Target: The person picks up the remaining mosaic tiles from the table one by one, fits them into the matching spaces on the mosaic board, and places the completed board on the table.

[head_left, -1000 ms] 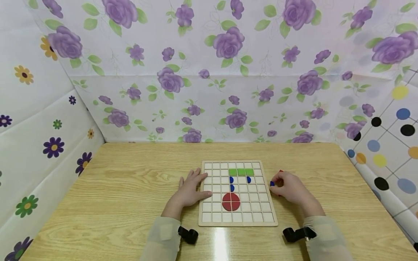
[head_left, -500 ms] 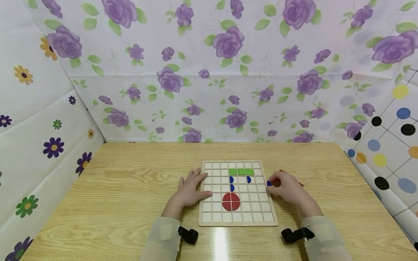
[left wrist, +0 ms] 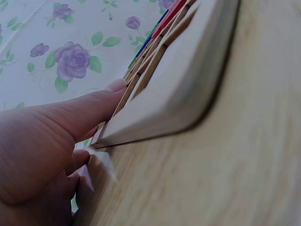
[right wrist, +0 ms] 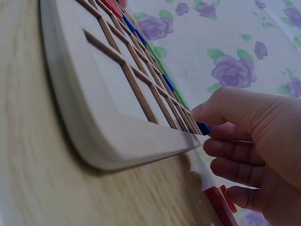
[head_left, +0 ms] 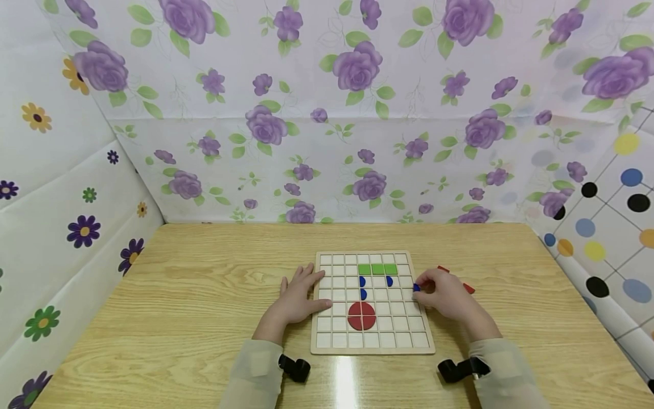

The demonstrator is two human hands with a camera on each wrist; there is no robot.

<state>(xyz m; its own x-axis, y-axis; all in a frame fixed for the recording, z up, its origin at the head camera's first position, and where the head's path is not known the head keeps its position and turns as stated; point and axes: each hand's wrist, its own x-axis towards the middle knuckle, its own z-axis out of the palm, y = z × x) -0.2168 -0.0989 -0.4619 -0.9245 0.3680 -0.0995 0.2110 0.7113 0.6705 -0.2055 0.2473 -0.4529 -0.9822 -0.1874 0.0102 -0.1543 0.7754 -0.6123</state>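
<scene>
A wooden grid board (head_left: pixel 372 351) lies flat on the table. My left hand (head_left: pixel 295 299) rests at its left side, fingers spread, with the thumb on the rim in the left wrist view. Between thumb and forefinger my right hand (head_left: pixel 449 295) pinches a small blue piece (right wrist: pixel 203 128) with a curved edge, over the board's right rim. Set in the cells are green squares (head_left: pixel 377 269), blue half-round pieces (head_left: pixel 363 295) and red quarter-circle pieces (head_left: pixel 368 324) forming a disc.
Red pieces (head_left: pixel 468 288) lie on the table right of the board, partly hidden by the right hand. The wooden table (head_left: pixel 204 272) extends to a flower-patterned backdrop (head_left: pixel 327 170). Both wrists wear black cameras (head_left: pixel 295 369).
My right hand has moved left with the blue piece, from beside the board to its right rim. More of the red pieces behind it shows. The left hand has stayed put.
</scene>
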